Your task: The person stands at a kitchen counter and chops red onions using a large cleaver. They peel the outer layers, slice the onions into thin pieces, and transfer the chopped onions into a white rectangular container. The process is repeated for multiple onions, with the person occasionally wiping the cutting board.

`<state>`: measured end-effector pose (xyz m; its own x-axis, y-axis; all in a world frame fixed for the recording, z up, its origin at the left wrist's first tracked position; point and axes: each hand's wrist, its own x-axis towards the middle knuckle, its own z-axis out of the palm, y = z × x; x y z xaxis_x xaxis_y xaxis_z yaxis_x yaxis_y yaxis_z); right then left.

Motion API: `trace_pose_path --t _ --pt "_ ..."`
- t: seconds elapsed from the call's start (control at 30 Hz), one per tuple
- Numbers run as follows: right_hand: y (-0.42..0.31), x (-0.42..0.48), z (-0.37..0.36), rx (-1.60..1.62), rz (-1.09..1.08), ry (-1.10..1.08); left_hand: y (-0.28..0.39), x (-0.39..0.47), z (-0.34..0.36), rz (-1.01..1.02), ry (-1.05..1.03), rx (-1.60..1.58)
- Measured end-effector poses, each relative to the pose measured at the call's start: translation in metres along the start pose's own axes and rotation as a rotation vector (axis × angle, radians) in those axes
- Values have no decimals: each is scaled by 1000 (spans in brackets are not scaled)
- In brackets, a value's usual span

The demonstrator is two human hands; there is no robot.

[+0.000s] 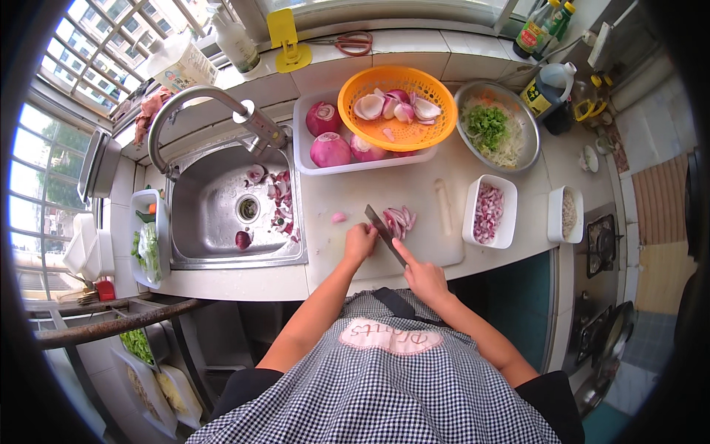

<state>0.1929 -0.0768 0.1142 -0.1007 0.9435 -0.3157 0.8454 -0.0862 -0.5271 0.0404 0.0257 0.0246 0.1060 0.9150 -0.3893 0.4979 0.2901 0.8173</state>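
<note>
My right hand grips a kitchen knife, index finger stretched along the blade. Pressed close to the blade's left side, my left hand has its fingers bunched on a red onion piece, mostly hidden by them. Sliced red onion lies fanned out just right of the blade. All this is on a white cutting board. A small onion scrap sits apart on the board's left.
Behind the board, an orange colander of onion pieces rests on a white tub with whole peeled onions. Diced onion fills a white container at right, near a metal bowl of shredded vegetables. A steel sink at left holds onion peelings.
</note>
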Motion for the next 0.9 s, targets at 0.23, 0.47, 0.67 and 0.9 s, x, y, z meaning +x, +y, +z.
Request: trace_pose_path --t 0.23,0.47,0.67,0.9 --pt "3 2 3 30 19 55 -9 -1 -18 225 177 182" --pt "3 0 4 57 38 -36 -20 13 -59 245 249 478" --pt "4 1 4 44 54 23 -5 0 -10 -37 -120 272" --pt "0 7 4 6 48 -29 7 2 -11 -85 -193 207"
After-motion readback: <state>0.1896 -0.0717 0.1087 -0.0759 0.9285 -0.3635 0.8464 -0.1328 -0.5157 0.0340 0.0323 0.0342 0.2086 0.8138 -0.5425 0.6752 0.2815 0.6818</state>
